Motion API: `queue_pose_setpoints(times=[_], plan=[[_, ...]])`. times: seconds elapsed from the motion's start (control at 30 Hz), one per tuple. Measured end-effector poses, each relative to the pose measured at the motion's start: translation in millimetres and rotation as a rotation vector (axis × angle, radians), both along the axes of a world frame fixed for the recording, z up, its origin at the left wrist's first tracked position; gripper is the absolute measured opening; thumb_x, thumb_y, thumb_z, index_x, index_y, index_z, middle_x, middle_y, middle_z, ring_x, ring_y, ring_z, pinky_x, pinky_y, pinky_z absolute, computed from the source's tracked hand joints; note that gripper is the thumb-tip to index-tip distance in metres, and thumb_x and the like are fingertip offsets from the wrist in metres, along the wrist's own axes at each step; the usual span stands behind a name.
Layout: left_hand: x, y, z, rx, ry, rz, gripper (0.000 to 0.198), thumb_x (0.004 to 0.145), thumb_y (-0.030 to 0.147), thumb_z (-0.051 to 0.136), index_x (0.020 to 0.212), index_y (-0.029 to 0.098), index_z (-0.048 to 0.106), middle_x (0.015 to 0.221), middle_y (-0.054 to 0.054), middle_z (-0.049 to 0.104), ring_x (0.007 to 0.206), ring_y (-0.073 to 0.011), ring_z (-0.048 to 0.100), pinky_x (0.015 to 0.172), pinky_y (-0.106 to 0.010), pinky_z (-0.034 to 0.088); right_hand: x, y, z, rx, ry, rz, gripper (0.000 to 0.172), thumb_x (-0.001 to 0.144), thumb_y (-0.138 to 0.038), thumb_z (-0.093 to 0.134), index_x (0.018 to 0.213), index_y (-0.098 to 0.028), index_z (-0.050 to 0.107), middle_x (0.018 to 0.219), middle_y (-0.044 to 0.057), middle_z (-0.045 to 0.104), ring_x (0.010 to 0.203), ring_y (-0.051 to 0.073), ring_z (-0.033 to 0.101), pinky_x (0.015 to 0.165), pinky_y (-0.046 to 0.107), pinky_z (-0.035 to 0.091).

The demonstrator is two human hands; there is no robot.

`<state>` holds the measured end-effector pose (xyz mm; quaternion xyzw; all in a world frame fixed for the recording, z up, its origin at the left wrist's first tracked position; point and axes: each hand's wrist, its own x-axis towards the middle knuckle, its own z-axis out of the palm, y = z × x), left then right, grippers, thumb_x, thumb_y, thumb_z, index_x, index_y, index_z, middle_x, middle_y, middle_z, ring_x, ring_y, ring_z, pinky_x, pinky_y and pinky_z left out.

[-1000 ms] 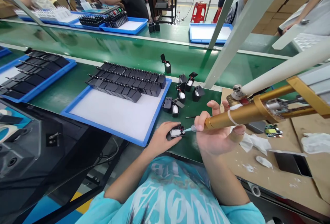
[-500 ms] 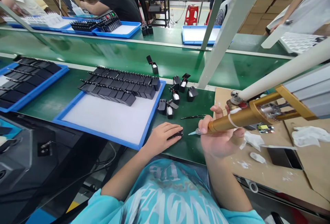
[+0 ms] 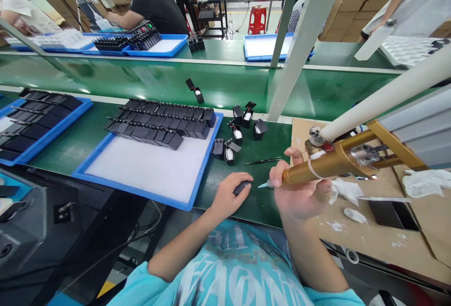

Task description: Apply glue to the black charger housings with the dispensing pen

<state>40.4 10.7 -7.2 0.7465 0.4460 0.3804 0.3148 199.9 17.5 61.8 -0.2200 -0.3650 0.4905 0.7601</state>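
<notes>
Fingers of my left hand (image 3: 230,193) are wrapped round a small black case (image 3: 242,187) above the green bench. My right hand (image 3: 299,188) grips the front of a gold dispenser (image 3: 310,170), whose pale blue tip (image 3: 263,185) points left, a short way from the case and apart from it. Black tweezers (image 3: 263,160) lie just beyond the tip. Several open black cases with white parts inside, one of them here (image 3: 229,155), stand behind my hands. Left of them is a blue-rimmed tray (image 3: 192,198) with rows of black cases (image 3: 158,120) at its back.
Another blue tray (image 3: 26,156) of black cases is at the far left. A slanted white post (image 3: 296,48) rises behind the dispenser. Cardboard (image 3: 331,245) with white tissues (image 3: 347,191) covers the right side. A lone open case (image 3: 196,92) rests on the green belt. People are beyond.
My left hand has turned the black case a little, tilting it up to the right. The lone open case on the belt has shifted left. My right hand and the dispenser have barely moved.
</notes>
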Motion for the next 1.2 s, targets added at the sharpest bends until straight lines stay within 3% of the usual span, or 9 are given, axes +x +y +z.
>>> queue_pose_setpoints(times=[0.23,0.37,0.47,0.6,0.7,0.83,0.93,1.07,1.2], plan=[[-2,-1,0.5,0.238,0.560,0.025,0.017,0.097,0.031,0.051,0.108,0.023,0.061,0.101,-0.003,0.070,0.084,-0.0200,0.064,0.070,-0.031,0.050,3,1,-1.8,-0.005,0.010,0.000,0.031,0.085,-0.056,0.049,0.096,-0.032,0.064,0.109,0.000,0.058,0.049,0.011,0.057,0.046,0.030,0.039],[-4,0,8.6,0.209,0.881,-0.029,0.025,0.093,0.038,0.056,0.116,0.027,0.059,0.086,-0.003,0.063,0.079,-0.0210,0.063,0.056,-0.028,0.044,5,0,-0.9,-0.035,0.016,-0.024,0.035,0.083,-0.058,0.050,0.098,-0.030,0.064,0.105,0.000,0.057,0.047,0.011,0.056,0.044,0.031,0.038],[-2,0,13.6,0.162,0.936,-0.077,0.026,0.095,0.033,0.053,0.120,0.027,0.056,0.091,-0.004,0.061,0.082,-0.0214,0.062,0.054,-0.027,0.043,6,0,-0.4,-0.058,0.019,-0.036,0.039,0.081,-0.059,0.052,0.104,-0.030,0.063,0.103,0.001,0.057,0.046,0.011,0.056,0.042,0.031,0.038],[-5,4,15.4,0.015,0.757,-0.124,0.026,0.096,0.030,0.047,0.121,0.026,0.053,0.097,-0.006,0.059,0.091,-0.0228,0.061,0.065,-0.029,0.047,8,-1,-1.2,-0.069,-0.002,-0.066,0.042,0.080,-0.061,0.051,0.103,-0.029,0.062,0.104,0.001,0.058,0.045,0.010,0.054,0.041,0.030,0.037],[-19,8,14.7,-0.282,0.236,-0.067,0.031,0.096,0.039,0.046,0.125,0.026,0.048,0.095,-0.003,0.060,0.090,-0.0204,0.061,0.074,-0.031,0.050,10,-3,-1.8,-0.084,-0.017,-0.086,0.043,0.078,-0.063,0.051,0.100,-0.028,0.062,0.103,0.002,0.059,0.045,0.010,0.053,0.040,0.030,0.037],[-45,12,15.5,-0.640,-0.566,-0.003,0.049,0.092,0.057,0.043,0.130,0.027,0.041,0.084,-0.002,0.058,0.066,-0.0167,0.060,0.054,-0.028,0.049,12,-5,1.6,-0.117,0.008,-0.095,0.041,0.075,-0.061,0.055,0.102,-0.030,0.062,0.103,0.000,0.060,0.044,0.011,0.053,0.042,0.031,0.038],[-63,12,16.4,-0.681,-0.802,0.016,0.055,0.090,0.062,0.043,0.130,0.024,0.044,0.075,-0.002,0.055,0.056,-0.0158,0.056,0.046,-0.026,0.044,9,-5,8.5,-0.167,0.024,-0.133,0.043,0.071,-0.062,0.058,0.103,-0.034,0.063,0.100,-0.001,0.061,0.044,0.012,0.051,0.044,0.033,0.037],[-103,13,12.8,-0.474,-0.646,0.205,0.052,0.091,0.057,0.045,0.131,0.023,0.046,0.082,-0.003,0.058,0.066,-0.0162,0.059,0.059,-0.029,0.049,7,-10,10.4,-0.273,0.061,-0.176,0.034,0.064,-0.060,0.068,0.089,-0.037,0.069,0.100,-0.002,0.064,0.046,0.015,0.051,0.045,0.040,0.035],[-178,23,13.0,-0.072,0.060,0.565,0.051,0.091,0.048,0.053,0.136,0.025,0.047,0.094,-0.005,0.061,0.083,-0.0206,0.059,0.078,-0.033,0.050,31,-10,-15.0,-0.538,0.382,-0.086,0.031,0.063,-0.069,0.064,0.091,-0.056,0.066,0.115,-0.010,0.069,0.052,0.017,0.058,0.042,0.048,0.038]])
